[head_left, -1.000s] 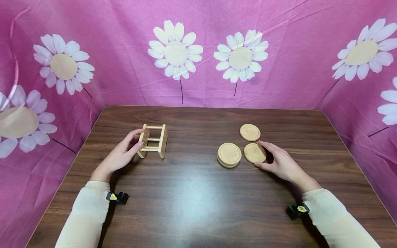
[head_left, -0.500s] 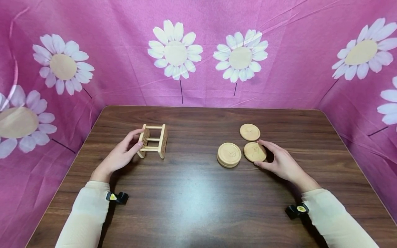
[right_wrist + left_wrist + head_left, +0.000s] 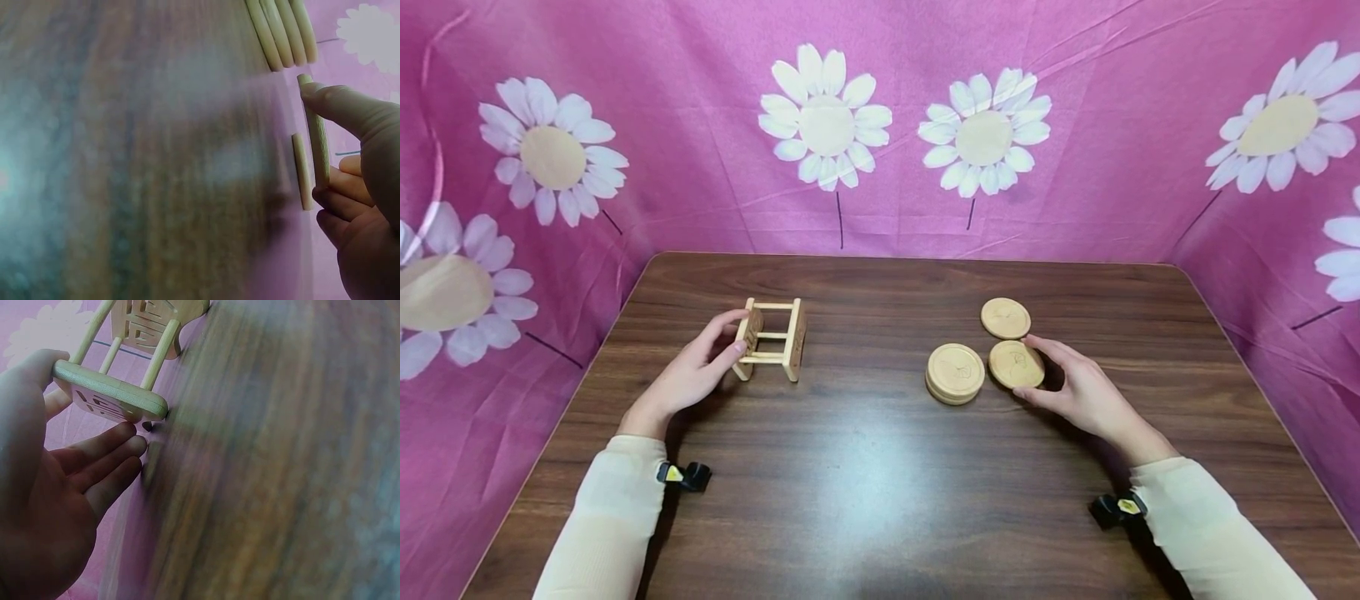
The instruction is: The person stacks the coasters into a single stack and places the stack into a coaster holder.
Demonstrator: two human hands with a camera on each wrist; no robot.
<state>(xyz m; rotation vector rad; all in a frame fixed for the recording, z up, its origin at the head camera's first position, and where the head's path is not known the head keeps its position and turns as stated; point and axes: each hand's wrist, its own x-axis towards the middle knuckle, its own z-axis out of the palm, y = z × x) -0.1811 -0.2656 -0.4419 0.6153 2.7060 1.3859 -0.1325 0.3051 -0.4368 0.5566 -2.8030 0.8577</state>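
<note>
Discs (image 3: pixel 955 368), round and pale wooden, number six: four in a stack (image 3: pixel 282 36) on the brown wood-grain counter (image 3: pixel 850 500), one disc (image 3: pixel 1017 364) just right of the stack, pinched by the right hand (image 3: pixel 1090 400), another disc (image 3: pixel 1006 318) behind it and right. One pale wooden rack (image 3: pixel 794 337), three rods (image 3: pixel 160 355) showing, sits well left of the stack, gripped by the left hand (image 3: pixel 688 375).

There are six wooden discs (image 3: pixel 1017 364), one rack (image 3: pixel 793 340), one table (image 3: pixel 865 483).
</note>
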